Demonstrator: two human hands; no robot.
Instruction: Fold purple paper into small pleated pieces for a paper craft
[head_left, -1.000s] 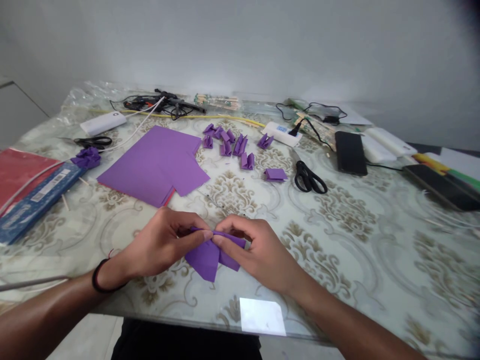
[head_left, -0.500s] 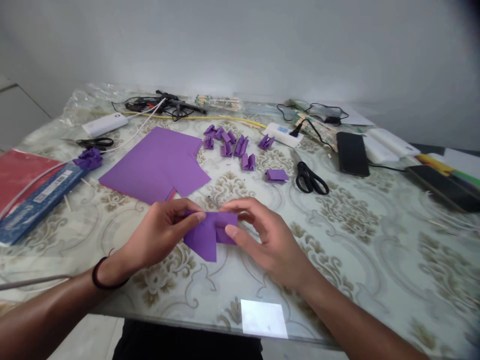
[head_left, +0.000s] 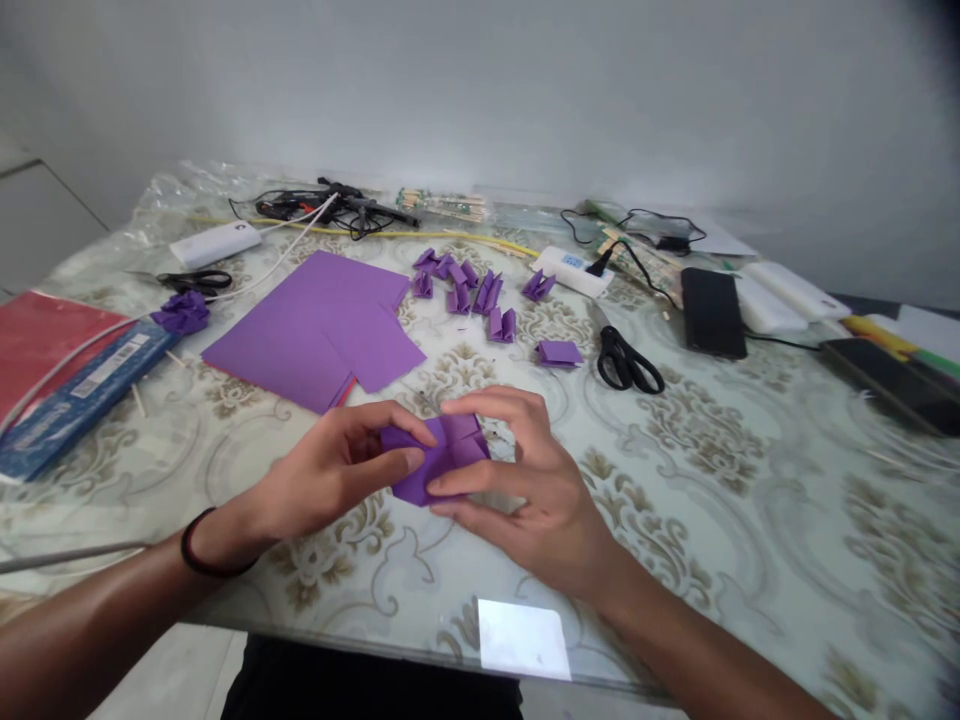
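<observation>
A small folded sheet of purple paper (head_left: 450, 445) is held between both hands, just above the patterned table (head_left: 315, 580). My left hand (head_left: 337, 470) pinches its left side between thumb and fingers. On the right, my right hand (head_left: 517, 480) grips the paper along its near and far edges, and creases show on its surface. Beyond the hands lie several folded purple paper pieces (head_left: 487, 292); one flatter folded piece (head_left: 559, 353) sits apart to the right. Larger purple sheets (head_left: 300, 320) are stacked at the left, with a little red showing under their edge.
Black-handled scissors (head_left: 628, 360) lie right of the folded pieces, another pair (head_left: 199, 281) far left. A crumpled purple paper (head_left: 181, 312) rests by a blue-and-red packet (head_left: 82, 390). Behind stand a white power strip (head_left: 571, 270) and cables. Phones (head_left: 714, 312) lie at right.
My right hand has shifted its hold, its fingers now spanning the paper's near and far edges. The lower flap that hung down is now folded up. The view has shifted slightly.
</observation>
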